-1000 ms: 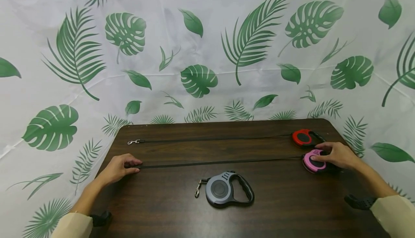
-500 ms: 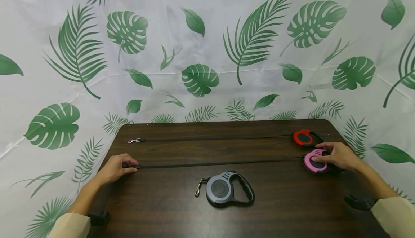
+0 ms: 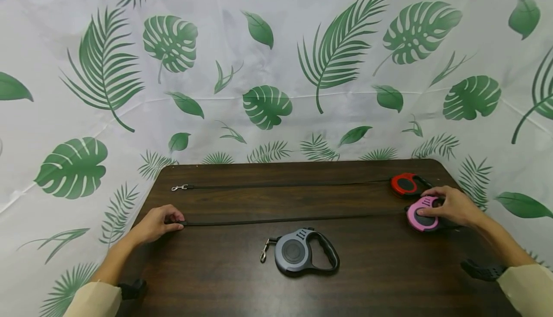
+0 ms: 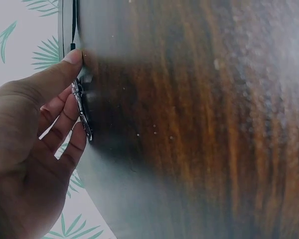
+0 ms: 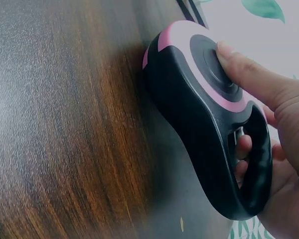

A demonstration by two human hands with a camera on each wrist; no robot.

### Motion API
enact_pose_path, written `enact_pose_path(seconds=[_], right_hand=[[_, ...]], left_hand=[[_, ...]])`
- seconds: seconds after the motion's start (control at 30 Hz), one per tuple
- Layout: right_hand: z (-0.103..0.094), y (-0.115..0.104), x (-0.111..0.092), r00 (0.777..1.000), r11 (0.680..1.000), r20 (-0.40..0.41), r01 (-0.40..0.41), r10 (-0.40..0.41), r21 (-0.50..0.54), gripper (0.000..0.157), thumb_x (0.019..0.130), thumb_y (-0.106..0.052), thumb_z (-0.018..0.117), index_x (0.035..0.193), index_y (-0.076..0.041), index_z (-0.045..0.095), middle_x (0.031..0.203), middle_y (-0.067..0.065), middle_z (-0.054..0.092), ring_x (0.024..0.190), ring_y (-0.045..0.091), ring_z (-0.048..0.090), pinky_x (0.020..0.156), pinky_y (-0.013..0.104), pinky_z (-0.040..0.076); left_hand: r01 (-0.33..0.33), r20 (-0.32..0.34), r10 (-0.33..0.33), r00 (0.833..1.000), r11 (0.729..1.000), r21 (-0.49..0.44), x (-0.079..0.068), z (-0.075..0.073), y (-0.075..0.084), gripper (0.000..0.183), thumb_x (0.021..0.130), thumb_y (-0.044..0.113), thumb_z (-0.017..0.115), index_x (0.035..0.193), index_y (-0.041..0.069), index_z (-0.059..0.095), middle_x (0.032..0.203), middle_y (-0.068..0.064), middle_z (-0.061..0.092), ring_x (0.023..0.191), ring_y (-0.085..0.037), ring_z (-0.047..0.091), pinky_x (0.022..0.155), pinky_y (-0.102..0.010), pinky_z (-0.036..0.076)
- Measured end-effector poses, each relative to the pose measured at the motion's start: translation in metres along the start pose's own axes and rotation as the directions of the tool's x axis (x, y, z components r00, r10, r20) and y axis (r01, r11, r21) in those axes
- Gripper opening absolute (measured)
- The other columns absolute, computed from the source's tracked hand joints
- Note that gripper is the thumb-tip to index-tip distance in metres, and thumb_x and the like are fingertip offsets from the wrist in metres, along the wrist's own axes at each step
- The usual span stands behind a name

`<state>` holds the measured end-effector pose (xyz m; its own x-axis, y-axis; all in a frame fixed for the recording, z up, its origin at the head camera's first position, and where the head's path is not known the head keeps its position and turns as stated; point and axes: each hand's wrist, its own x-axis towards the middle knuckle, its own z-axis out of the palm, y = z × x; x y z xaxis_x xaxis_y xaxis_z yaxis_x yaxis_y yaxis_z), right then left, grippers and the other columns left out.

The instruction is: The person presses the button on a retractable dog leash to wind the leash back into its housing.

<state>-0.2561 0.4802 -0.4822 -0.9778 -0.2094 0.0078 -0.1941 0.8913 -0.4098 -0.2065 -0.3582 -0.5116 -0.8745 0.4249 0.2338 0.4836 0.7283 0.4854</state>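
At the table's right side, my right hand grips a pink and black retractable dog leash. In the right wrist view its thumb rests on the dark round middle of the casing, and fingers show through the handle loop. The black strap runs from that leash across to the left side. There my left hand pinches the strap's end. A metal snap clip hangs by its fingers in the left wrist view.
Behind lies a red retractable leash, its cord stretched left to a silver clip. A grey and black leash lies in front at the middle of the brown table. Leaf-patterned cloth hangs behind.
The left hand and strap end have shifted slightly left. My right hand has moved the pink leash a little to the right. The red and grey leashes stay put.
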Motion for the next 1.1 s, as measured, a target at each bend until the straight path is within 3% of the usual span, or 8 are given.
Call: enact_pose_path(seconds=[0.17, 0.33, 0.5, 0.9, 1.1], right_hand=[[0.0, 0.001, -0.003, 1.0, 1.0, -0.014, -0.002, 0.003, 0.024, 0.062, 0.082, -0.043, 0.093, 0.121, -0.002, 0.07, 0.105, 0.017, 0.069, 0.084, 0.022, 0.053, 0.065, 0.028, 0.043], [-0.001, 0.002, -0.003, 1.0, 0.999, -0.015, 0.014, -0.014, 0.033, 0.06, 0.082, -0.042, 0.093, 0.12, -0.004, 0.069, 0.106, 0.016, 0.069, 0.087, 0.024, 0.054, 0.067, 0.028, 0.044], [-0.004, 0.002, -0.004, 0.999, 0.998, -0.029, 0.039, -0.037, 0.046, 0.054, 0.082, -0.038, 0.094, 0.116, -0.005, 0.069, 0.099, 0.01, 0.068, 0.081, 0.015, 0.053, 0.065, 0.027, 0.043], [-0.013, -0.006, -0.005, 0.995, 0.996, -0.078, 0.065, -0.06, 0.069, 0.048, 0.079, -0.036, 0.096, 0.113, -0.01, 0.075, 0.103, 0.007, 0.07, 0.081, 0.01, 0.052, 0.064, 0.026, 0.046], [-0.02, -0.011, -0.007, 0.992, 0.993, -0.118, 0.063, -0.05, 0.103, 0.038, 0.082, -0.034, 0.094, 0.11, -0.013, 0.079, 0.11, 0.016, 0.074, 0.085, 0.003, 0.055, 0.066, 0.026, 0.047]], left_hand=[[0.012, 0.012, -0.012, 1.0, 1.0, -0.011, -0.001, -0.001, 0.0, 0.019, 0.085, 0.007, 0.088, 0.091, 0.013, 0.071, 0.089, 0.008, 0.067, 0.081, -0.006, 0.06, 0.071, -0.031, 0.052], [0.038, 0.041, -0.036, 0.998, 0.999, -0.036, 0.0, -0.006, 0.004, 0.014, 0.089, 0.006, 0.084, 0.093, 0.011, 0.072, 0.088, 0.008, 0.069, 0.082, -0.001, 0.061, 0.073, -0.032, 0.054], [0.084, 0.073, -0.079, 0.994, 0.994, -0.07, 0.0, -0.011, 0.008, 0.012, 0.092, 0.007, 0.082, 0.097, 0.008, 0.072, 0.09, 0.007, 0.07, 0.082, -0.001, 0.06, 0.074, -0.029, 0.055], [0.111, -0.017, -0.114, 0.993, 0.984, -0.137, 0.0, -0.022, 0.004, 0.012, 0.09, 0.0, 0.081, 0.099, 0.003, 0.074, 0.09, 0.0, 0.074, 0.079, -0.003, 0.063, 0.07, -0.02, 0.054], [0.122, -0.047, -0.129, 0.991, 0.984, -0.127, -0.001, -0.029, 0.004, 0.015, 0.089, -0.001, 0.082, 0.102, 0.003, 0.074, 0.093, -0.003, 0.076, 0.081, -0.003, 0.065, 0.072, -0.021, 0.056]])
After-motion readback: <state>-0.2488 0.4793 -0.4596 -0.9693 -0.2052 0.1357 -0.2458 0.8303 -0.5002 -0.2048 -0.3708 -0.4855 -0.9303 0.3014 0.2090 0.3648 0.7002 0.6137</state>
